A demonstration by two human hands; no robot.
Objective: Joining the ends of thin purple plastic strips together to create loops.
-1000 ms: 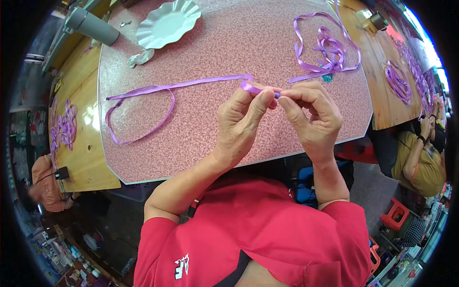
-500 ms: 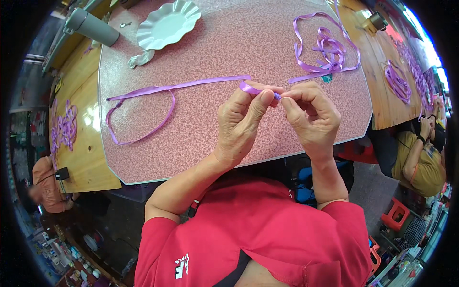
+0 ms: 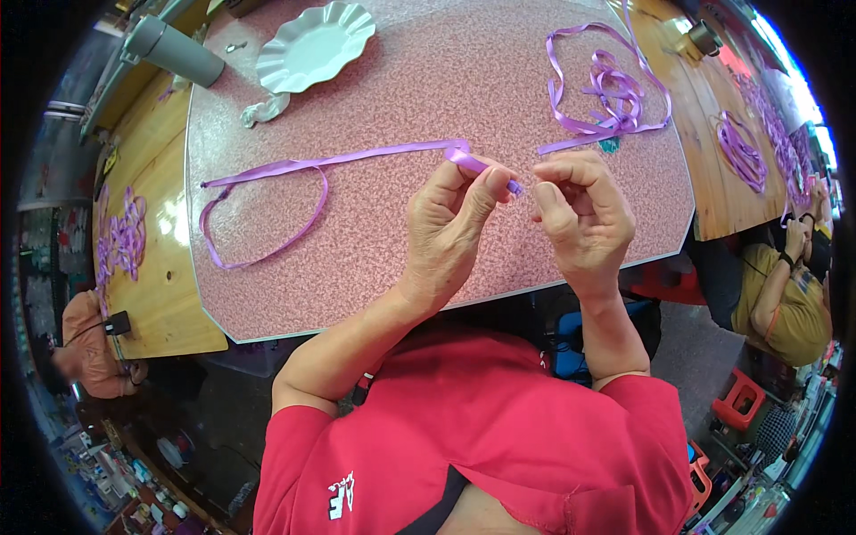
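Observation:
A purple satin ribbon stretches across the pink speckled tabletop, with a loop trailing at its left end. My left hand pinches its right end between thumb and forefinger. A small bunched or knotted tip of darker purple sticks out past those fingertips. Just right of that tip is my right hand, fingers loosely curled, with a small gap between thumb and forefinger and nothing visible between them. Whether the hidden inner fingers hold anything does not show.
A scalloped pale plate, a grey tumbler and a crumpled white piece are at the far left. More purple ribbon lies tangled at the far right. Wooden tables flank mine; other people sit beyond both sides.
My right hand has let go of the ribbon's tip and drawn slightly right, its thumb and forefinger parting. My left hand keeps its pinch, and the tip now shows in the gap.

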